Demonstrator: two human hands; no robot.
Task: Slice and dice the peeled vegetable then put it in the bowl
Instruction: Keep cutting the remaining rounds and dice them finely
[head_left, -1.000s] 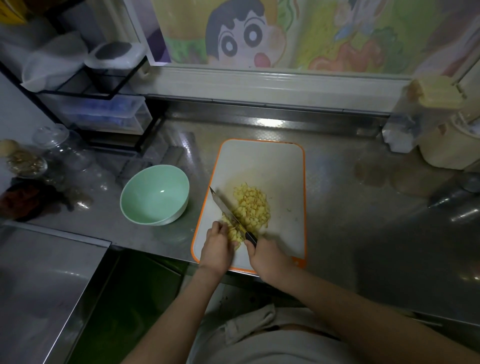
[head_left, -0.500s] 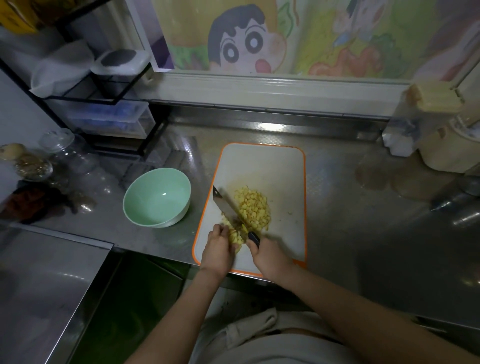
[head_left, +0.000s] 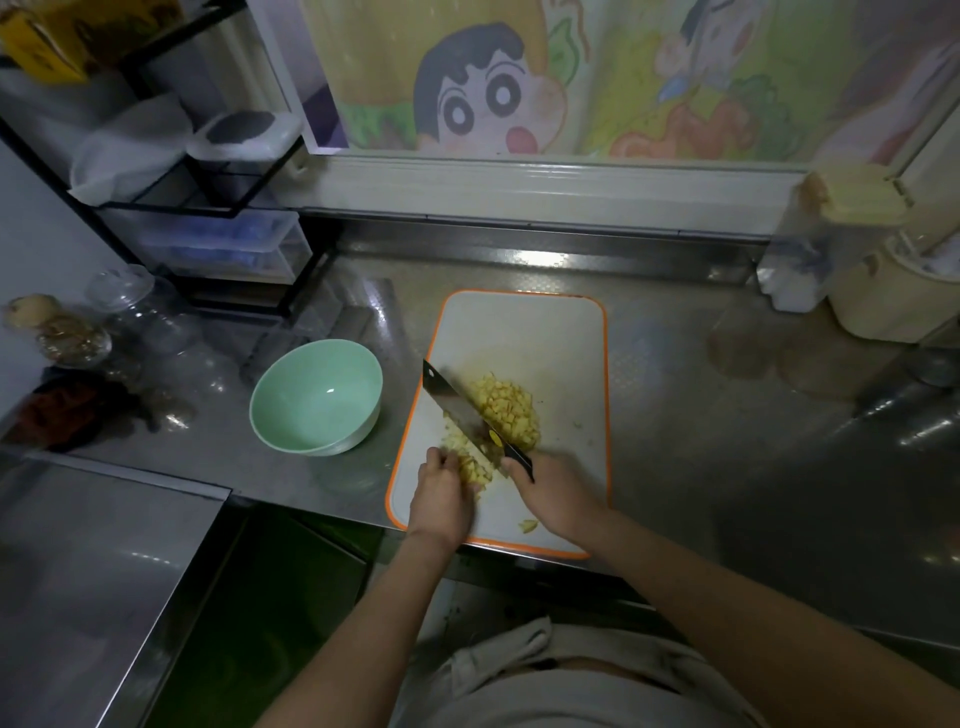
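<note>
Knife (head_left: 462, 410) tipped up since last cut, right hand (head_left: 550, 493) clenched on its handle, left hand (head_left: 441, 499) seemingly clawed on the remnant (head_left: 475, 470) at 7 o'clock of the board (head_left: 545, 332); dice (head_left: 506, 410) mid-board, bowl (head_left: 311, 400) at 9 o'clock empty, so dicing looks nearly done.

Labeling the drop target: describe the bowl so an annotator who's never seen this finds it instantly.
Start at the orange-rimmed white cutting board. Just left of it, on the steel counter, sits the bowl: round, mint green, empty. The jars farther left are clear glass; it alone is opaque green.
</note>
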